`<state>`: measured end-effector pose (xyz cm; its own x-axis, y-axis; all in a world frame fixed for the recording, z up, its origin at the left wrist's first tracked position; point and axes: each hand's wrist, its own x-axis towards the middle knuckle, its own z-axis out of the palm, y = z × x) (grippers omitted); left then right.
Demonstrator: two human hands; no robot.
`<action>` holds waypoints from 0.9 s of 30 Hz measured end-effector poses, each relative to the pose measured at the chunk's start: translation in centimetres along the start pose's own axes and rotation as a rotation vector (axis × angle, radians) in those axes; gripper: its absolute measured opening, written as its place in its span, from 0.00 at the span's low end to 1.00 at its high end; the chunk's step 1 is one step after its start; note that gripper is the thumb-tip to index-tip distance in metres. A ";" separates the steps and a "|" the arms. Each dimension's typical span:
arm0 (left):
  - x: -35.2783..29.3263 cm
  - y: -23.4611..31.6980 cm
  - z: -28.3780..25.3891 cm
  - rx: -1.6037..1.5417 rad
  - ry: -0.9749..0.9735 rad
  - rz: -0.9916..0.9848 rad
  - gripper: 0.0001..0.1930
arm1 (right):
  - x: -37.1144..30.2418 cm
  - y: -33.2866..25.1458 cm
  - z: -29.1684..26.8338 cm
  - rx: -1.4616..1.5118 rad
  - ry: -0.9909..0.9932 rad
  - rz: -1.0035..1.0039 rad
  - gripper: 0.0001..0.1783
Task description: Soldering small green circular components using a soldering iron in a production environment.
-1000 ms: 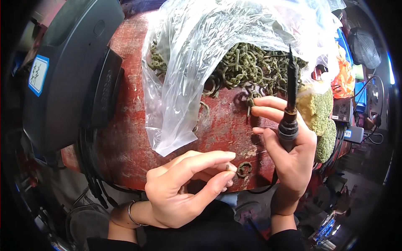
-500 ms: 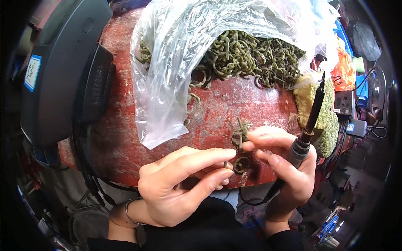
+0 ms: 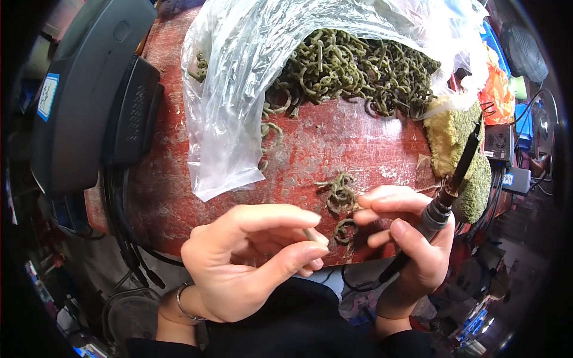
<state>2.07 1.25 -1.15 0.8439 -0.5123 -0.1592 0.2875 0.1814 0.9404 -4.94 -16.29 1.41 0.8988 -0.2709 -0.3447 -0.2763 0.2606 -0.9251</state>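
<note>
My left hand has its thumb and forefinger curved round a small pale-green curved piece. Across the palm and thumb web of my right hand lies a soldering iron, its dark tip pointing up and away. The right thumb and fingertips are apart, with nothing seen between them. Beside those fingertips, a small cluster of green curled pieces rests on the red table. A single green ring lies nearer the table's edge, between my hands.
A heap of green curled pieces spills from a clear plastic bag on the worn red table. Yellow-green spongy blocks sit at the right. Dark equipment and hanging cables flank the left side.
My left hand has shifted slightly left with its piece. My right thumb and fingers have spread, and the cluster beside them now lies differently, its straight bit pointing left.
</note>
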 end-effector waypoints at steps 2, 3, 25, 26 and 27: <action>0.0 -0.1 0.1 -0.019 0.015 0.014 0.11 | -0.2 0.4 0.3 -0.009 0.047 -0.031 0.12; -0.1 -0.1 0.1 -0.043 0.029 0.029 0.11 | -0.3 0.4 0.4 -0.005 0.048 -0.032 0.12; -0.2 0.5 0.2 -0.111 0.105 -0.117 0.06 | 2.1 0.9 3.8 -0.580 0.297 -0.132 0.18; -0.2 0.6 0.2 -0.115 0.105 -0.123 0.06 | 2.1 0.7 3.6 -0.662 0.245 -0.095 0.18; -0.1 0.6 0.1 -0.120 0.105 -0.128 0.05 | 2.2 0.6 3.6 -0.743 0.193 -0.057 0.19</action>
<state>2.08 1.35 -0.51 0.8380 -0.4482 -0.3113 0.4418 0.2222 0.8692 -1.92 -13.38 0.68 0.8620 -0.4400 -0.2517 -0.4487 -0.4313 -0.7827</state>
